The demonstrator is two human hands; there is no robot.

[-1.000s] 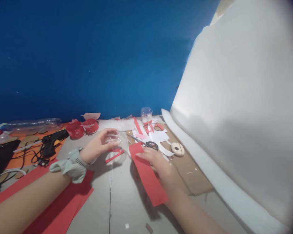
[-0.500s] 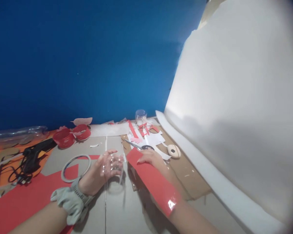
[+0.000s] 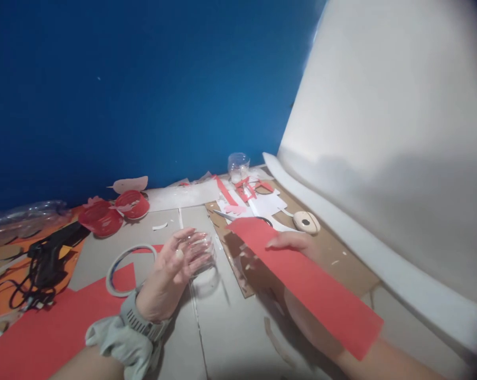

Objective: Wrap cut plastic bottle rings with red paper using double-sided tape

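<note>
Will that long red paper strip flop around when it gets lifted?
Probably a little. The red paper strip looks thin and lies along the right hand and forearm, so it likely bends easily. It seems light and could slide off.

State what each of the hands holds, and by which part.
Left hand: clear plastic cup, around its side. Right hand: red paper strip, along its upper edge.

A clear plastic cup (image 3: 200,253) lies tilted in the fingers, beside a long red paper strip (image 3: 305,279) held aslant above the cardboard.
</note>
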